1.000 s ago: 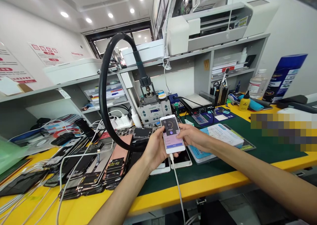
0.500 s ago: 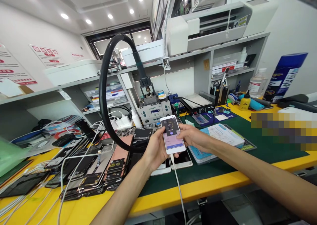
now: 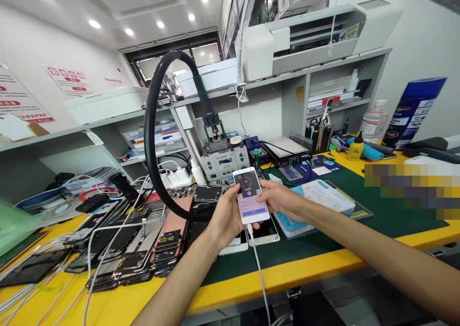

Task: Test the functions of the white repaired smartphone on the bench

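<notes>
A white smartphone (image 3: 250, 196) with its screen lit is held upright and slightly tilted above the bench. My left hand (image 3: 229, 214) wraps its left side and lower back, the thumb on the left edge. Closed on the right edge is my right hand (image 3: 278, 197), its thumb over the lower right of the screen; its other fingers are partly hidden behind the phone. A white charging cable (image 3: 257, 259) is plugged into the phone's bottom and hangs over the bench edge. Beneath the hands lies another white phone (image 3: 268, 232) on the green mat (image 3: 316, 249).
Stacked phone parts (image 3: 132, 249) and loose cables fill the left side. A black hose (image 3: 150, 139) arches up from a hot-air station (image 3: 226, 163) behind the hands. Blue-cased booklets (image 3: 323, 196) lie to the right, with a yellow bottle (image 3: 355, 147) farther back.
Almost nothing differs. Both hands keep the same hold on the phone, and the number on its screen dial may have changed, though it is too small to read surely.
</notes>
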`<state>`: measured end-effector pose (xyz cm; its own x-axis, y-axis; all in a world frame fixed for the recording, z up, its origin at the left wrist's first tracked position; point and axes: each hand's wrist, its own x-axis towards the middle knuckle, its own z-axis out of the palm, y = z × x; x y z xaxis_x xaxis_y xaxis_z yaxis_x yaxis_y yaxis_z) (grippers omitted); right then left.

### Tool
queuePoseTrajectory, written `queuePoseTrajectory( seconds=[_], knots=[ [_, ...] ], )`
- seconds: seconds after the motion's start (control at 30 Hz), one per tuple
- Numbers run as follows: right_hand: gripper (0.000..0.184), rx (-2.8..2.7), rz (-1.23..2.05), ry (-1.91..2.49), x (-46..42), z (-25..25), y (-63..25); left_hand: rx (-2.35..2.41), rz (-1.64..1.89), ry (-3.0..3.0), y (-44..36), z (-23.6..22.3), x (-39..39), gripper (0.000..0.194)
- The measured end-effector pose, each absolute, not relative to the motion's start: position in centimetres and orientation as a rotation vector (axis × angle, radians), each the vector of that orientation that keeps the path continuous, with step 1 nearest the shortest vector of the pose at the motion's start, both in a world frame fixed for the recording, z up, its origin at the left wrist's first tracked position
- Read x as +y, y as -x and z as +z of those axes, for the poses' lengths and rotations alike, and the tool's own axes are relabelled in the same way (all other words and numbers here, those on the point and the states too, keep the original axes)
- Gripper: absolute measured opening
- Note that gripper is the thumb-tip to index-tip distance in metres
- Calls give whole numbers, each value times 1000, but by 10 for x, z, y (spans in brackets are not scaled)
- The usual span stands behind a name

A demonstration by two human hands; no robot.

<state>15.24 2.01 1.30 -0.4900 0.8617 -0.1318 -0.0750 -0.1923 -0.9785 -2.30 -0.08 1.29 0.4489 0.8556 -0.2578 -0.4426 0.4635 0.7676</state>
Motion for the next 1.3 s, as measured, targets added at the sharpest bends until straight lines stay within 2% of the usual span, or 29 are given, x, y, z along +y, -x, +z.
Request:
queuePoseTrajectory(
  seconds=[1.3],
  knots=[
    [40,-1407,1763,915,24,6,-154,712,885,-694,23,14,0,45]
  ],
)
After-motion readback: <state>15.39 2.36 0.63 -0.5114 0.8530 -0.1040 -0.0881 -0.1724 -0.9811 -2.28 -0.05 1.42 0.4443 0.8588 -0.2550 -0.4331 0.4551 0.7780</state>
